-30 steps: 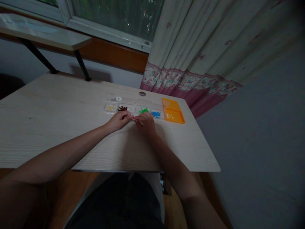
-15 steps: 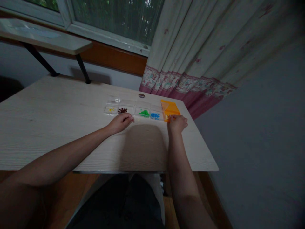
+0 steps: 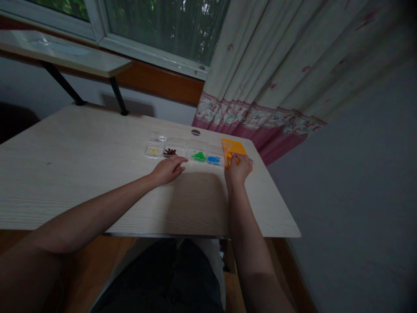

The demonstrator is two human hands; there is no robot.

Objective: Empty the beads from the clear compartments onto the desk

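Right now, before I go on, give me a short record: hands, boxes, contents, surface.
left hand: in front of the row, nearest the dark brown pieces; grip unclear
right hand: at the orange box; grip unclear
clear boxes, left to right: yellow pieces, dark brown, green, blue
orange box: open, right end of row
surface: pale wood-grain desk

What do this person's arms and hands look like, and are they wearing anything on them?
The left hand and right hand are ungloved. Both forearms are bare, with no sleeves, watch or bracelet visible. Rings are too small to tell.
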